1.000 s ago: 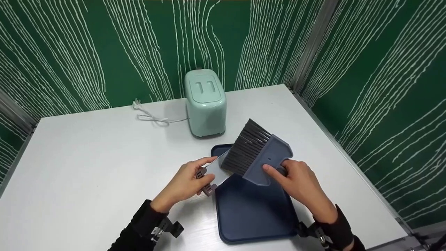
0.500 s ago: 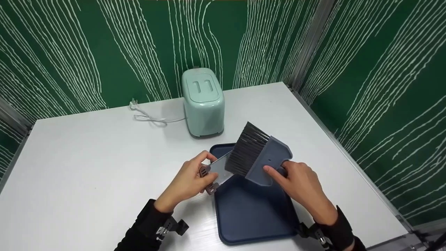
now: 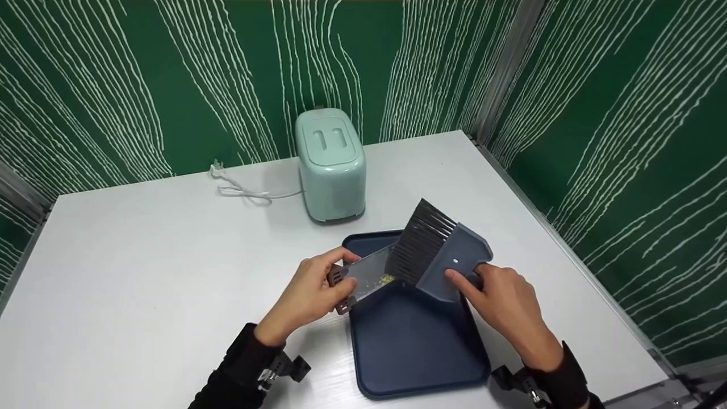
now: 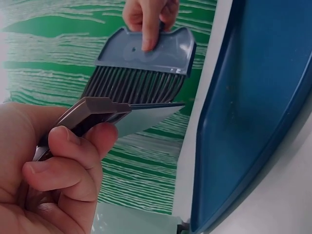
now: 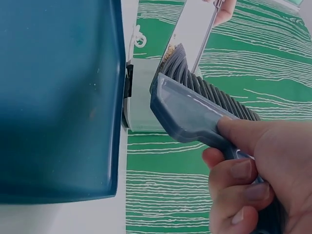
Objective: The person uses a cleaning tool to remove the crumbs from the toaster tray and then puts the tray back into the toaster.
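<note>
My left hand [image 3: 314,286] grips the brown slotted end of a thin metal crumb tray [image 3: 369,270], held tilted above a dark blue tray [image 3: 420,352]. Yellowish crumbs [image 3: 386,279] lie near the crumb tray's far end. My right hand [image 3: 502,298] holds a hand brush [image 3: 457,255] by its handle, thumb pressed on the blue-grey head. Its dark bristles [image 3: 423,241] touch the crumb tray's surface, as the right wrist view shows. From the left wrist view, the bristles [image 4: 134,84] meet the crumb tray [image 4: 151,117] from above.
A mint-green toaster [image 3: 332,165] stands behind the blue tray on the white table [image 3: 153,272]. Its pale cord and plug [image 3: 244,190] lie to its left. Green walls [image 3: 227,85] with white streaks rise at the back and right.
The brush has slid right along the crumb tray toward its far end, uncovering crumbs on the metal. The left hand has shifted slightly right with the crumb tray.
</note>
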`<control>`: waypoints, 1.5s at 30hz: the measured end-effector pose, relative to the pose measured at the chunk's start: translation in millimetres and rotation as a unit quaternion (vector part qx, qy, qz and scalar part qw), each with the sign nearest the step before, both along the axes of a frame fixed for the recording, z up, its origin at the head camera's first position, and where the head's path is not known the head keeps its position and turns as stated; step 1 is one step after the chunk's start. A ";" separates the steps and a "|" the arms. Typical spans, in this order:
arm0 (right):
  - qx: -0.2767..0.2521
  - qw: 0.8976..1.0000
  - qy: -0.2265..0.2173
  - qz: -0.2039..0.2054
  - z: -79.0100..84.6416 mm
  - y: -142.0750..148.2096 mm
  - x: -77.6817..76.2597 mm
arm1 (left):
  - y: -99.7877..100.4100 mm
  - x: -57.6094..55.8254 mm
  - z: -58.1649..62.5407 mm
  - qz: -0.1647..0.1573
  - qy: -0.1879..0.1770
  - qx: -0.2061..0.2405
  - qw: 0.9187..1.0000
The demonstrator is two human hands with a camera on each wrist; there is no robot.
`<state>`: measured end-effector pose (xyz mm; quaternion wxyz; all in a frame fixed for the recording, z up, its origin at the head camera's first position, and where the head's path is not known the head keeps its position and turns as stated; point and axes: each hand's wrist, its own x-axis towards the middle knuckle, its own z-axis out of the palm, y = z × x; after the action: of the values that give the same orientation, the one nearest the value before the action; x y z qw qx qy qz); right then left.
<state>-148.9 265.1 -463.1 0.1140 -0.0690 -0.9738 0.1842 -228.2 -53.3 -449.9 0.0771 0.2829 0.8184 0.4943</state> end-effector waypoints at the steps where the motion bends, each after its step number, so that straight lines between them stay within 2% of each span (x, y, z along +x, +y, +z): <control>1: -0.001 1.000 -0.003 -0.001 0.6 0.7 0.9 | 0.6 0.3 0.6 0.001 0.003 -0.002 1.000; 14: 0.020 0.999 0.024 -0.028 5.2 14.8 6.8 | 3.0 0.6 7.2 0.005 0.031 -0.010 0.999; 19: 0.019 0.999 0.021 -0.039 7.7 21.8 10.8 | 4.4 0.0 7.8 0.005 0.034 -0.014 0.999; 27: -0.052 0.998 0.015 -0.045 16.7 22.2 18.8 | 6.8 -1.8 6.3 0.004 0.049 -0.029 0.998; 31: -0.100 0.994 0.031 -0.014 16.6 11.3 19.3 | 7.3 -1.9 5.2 -0.012 0.023 -0.032 0.999; 34: -0.128 0.991 0.042 0.021 14.3 1.2 17.5 | 6.4 -1.0 2.8 -0.030 -0.025 -0.011 0.999; 39: -0.152 0.987 0.018 0.057 10.1 -15.1 14.4 | 5.0 -0.4 -2.3 -0.046 -0.083 0.031 0.995; 42: -0.145 0.987 0.016 0.066 8.6 -22.4 12.4 | 5.4 -1.3 -4.1 -0.053 -0.088 0.048 0.994; 45: -0.117 0.990 0.036 0.071 4.8 -26.2 10.3 | 5.1 -1.8 -5.6 -0.061 -0.083 0.055 0.993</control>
<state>-138.6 238.9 -458.4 0.1269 -0.0055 -0.9431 0.3073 -230.0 -48.2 -455.6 0.1589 0.2941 0.7622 0.5543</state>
